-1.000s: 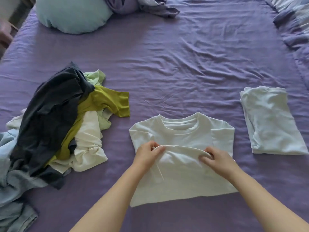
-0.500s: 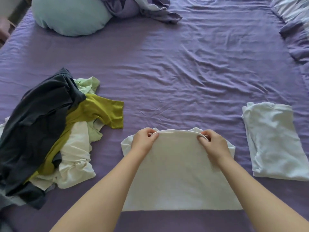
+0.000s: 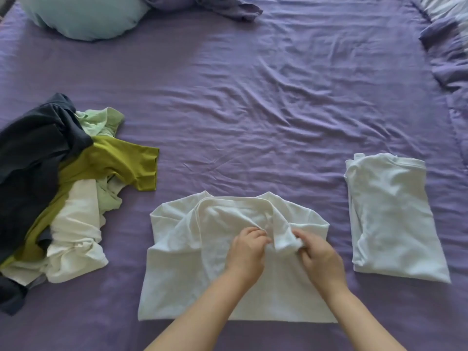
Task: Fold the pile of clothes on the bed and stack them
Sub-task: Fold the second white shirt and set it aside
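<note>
A white t-shirt (image 3: 182, 269) lies half folded on the purple bed sheet (image 3: 253, 110) in front of me. My left hand (image 3: 247, 252) and my right hand (image 3: 320, 259) sit close together at its middle, both pinching bunched cloth of the upper layer. On the left lies an unfolded pile of clothes (image 3: 50, 188), with a dark garment on top, an olive one, a pale green one and a cream one. A folded white shirt (image 3: 392, 219) lies to the right.
A light blue pillow (image 3: 86, 16) rests at the far left of the bed. Crumpled purple bedding (image 3: 228, 6) lies behind it, and more rumpled bedding (image 3: 450, 46) runs along the right side.
My hands have come back from the shirt's far edge to its middle and moved close together. The folded-over layer is now bunched between them.
</note>
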